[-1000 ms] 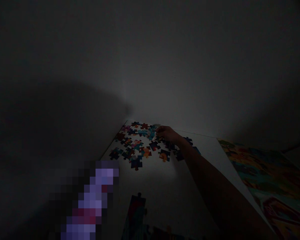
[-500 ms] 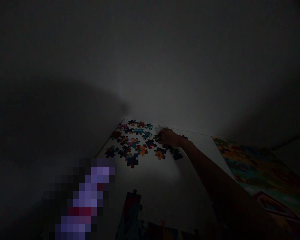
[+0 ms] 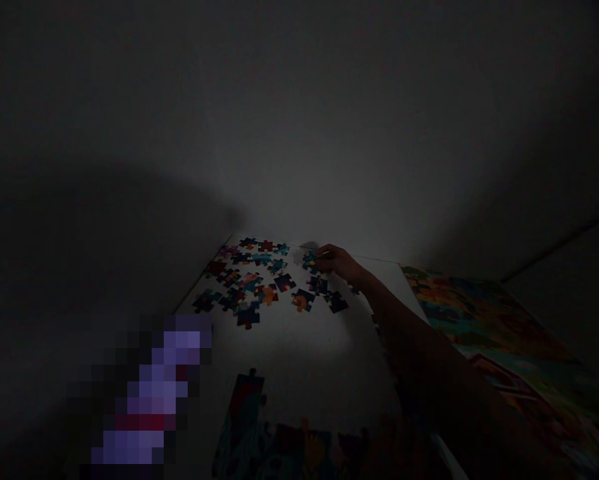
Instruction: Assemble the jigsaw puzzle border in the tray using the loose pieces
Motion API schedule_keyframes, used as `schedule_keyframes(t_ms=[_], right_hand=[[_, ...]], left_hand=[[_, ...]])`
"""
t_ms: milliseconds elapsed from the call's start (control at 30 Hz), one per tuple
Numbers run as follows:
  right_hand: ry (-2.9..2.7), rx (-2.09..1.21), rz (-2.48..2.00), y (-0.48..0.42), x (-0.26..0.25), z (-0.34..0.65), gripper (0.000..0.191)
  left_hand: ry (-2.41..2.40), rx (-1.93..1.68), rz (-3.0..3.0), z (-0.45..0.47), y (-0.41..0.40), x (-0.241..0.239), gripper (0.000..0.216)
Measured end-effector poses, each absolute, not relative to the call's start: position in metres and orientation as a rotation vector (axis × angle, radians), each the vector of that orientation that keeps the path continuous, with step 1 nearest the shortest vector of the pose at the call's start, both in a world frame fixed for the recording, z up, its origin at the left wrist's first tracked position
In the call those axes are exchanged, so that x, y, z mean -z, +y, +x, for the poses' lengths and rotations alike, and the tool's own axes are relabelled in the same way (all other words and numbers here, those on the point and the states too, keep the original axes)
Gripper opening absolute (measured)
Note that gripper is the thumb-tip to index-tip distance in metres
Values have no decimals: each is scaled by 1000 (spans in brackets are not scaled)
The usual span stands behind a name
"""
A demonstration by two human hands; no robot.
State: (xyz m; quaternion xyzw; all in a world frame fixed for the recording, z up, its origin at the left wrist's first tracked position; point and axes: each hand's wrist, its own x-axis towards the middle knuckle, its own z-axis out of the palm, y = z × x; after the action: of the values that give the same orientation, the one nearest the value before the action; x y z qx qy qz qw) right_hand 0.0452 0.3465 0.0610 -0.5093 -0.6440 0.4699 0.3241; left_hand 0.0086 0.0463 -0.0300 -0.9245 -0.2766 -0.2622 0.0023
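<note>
My right hand (image 3: pixel 343 264) reaches in from the lower right to the far part of a white surface (image 3: pixel 299 343). Its fingers are pinched together at the edge of a teal puzzle piece (image 3: pixel 310 261). Just left of it and nearer to me lie several loose puzzle pieces (image 3: pixel 266 294), mostly dark blue, teal, red and orange. Two of them, a dark piece (image 3: pixel 336 302) and one with an orange shape (image 3: pixel 303 301), rest below the hand. My left hand is out of sight.
A joined part of the puzzle (image 3: pixel 246 407) lies at the near edge, dim and partly cut off. On the right is a colourful printed picture (image 3: pixel 459 313). A pixelated purple shape (image 3: pixel 154 393) covers the lower left. A grey wall (image 3: pixel 299 133) rises behind.
My right hand has lifted and turned slightly, so the teal piece now shows at its fingertips. The whole view has shifted, with the surface and pieces sitting a little further left.
</note>
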Motion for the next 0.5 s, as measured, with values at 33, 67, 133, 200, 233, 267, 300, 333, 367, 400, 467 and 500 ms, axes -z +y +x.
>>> schedule_keyframes(t_ms=[33, 67, 133, 200, 233, 267, 300, 333, 367, 400, 467, 500], right_hand=[[-1656, -1234, -1371, 346, -62, 50, 25], [-1637, -1234, -1402, 347, -62, 55, 26], [-1630, -1226, -1439, 348, -62, 60, 27], [-1639, -1229, -1438, 349, -59, 57, 27], [-1656, -1232, -1427, 349, -57, 52, 27], [-1684, -1229, -1413, 349, -55, 46, 26], [-1728, -1214, -1397, 350, -53, 39, 25], [-1781, -1178, -1378, 350, -52, 33, 24], [-1833, -1118, -1365, 350, -52, 27, 24], [-1871, -1035, -1366, 350, -53, 25, 24], [-1891, -845, -1396, 351, -57, 30, 27], [-1879, -759, -1420, 350, -61, 39, 28]], left_hand=[[-888, 825, -2895, 14, 48, 35, 31], [-908, 828, -2889, 19, 50, 39, 28], [-937, 837, -2878, 28, 53, 47, 18], [-955, 845, -2868, 34, 54, 54, 14], [-961, 848, -2863, 35, 55, 56, 15], [-966, 849, -2858, 36, 55, 58, 16], [-970, 849, -2853, 36, 55, 59, 15], [-974, 848, -2848, 36, 55, 60, 14], [-976, 847, -2845, 35, 55, 60, 14], [-979, 847, -2842, 34, 54, 59, 14], [-992, 850, -2830, 31, 53, 56, 15], [-1005, 856, -2819, 30, 53, 54, 15]])
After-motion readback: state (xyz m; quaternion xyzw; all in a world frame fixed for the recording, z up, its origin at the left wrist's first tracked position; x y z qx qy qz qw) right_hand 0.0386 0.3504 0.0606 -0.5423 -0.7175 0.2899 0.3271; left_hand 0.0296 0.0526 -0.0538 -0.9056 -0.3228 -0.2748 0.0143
